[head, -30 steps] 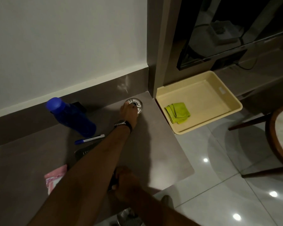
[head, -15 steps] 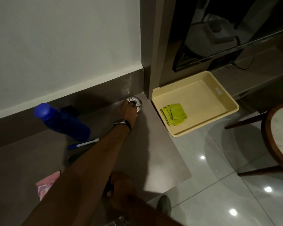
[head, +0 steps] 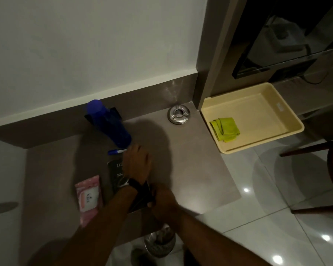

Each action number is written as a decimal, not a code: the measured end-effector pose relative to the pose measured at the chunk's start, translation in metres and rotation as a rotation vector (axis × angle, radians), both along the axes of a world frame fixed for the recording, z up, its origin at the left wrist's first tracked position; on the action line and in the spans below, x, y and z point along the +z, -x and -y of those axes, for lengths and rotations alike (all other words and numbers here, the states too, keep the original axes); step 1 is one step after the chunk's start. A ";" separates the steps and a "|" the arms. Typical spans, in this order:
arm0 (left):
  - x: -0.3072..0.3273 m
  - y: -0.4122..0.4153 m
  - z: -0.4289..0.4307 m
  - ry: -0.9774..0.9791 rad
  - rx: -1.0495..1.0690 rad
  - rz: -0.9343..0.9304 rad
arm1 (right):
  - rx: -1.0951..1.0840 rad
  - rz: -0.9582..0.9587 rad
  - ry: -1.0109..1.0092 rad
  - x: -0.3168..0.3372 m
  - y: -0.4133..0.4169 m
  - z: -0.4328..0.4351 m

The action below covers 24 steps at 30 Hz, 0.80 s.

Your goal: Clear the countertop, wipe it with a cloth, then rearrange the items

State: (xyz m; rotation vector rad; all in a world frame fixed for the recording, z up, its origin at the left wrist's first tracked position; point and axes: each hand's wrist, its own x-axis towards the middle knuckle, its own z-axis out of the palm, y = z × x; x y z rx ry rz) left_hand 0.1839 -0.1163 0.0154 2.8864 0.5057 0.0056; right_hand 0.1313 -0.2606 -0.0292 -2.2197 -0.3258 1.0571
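countertop (head: 190, 160) not yet cleared, centre frame: blue bottle (head: 112, 129), pen (head: 116, 151), dark booklet (head: 116, 177), pink wipes pack (head: 88, 198) and metal ashtray (head: 178, 114) are all sat on it. green cloth (head: 225, 129) is folded in yellow tray (head: 258, 116) at right, so wiping is judged not started. booklet's near corner is gripped by right hand (head: 162, 203). left hand (head: 137, 164) is held over booklet, fingers blurred, grip cannot be told.

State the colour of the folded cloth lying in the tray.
The cloth is yellow-green; the head view shows it best.
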 end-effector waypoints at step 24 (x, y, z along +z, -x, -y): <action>0.035 0.174 -0.096 0.223 0.481 -0.154 | -0.126 0.004 0.118 0.072 0.007 0.000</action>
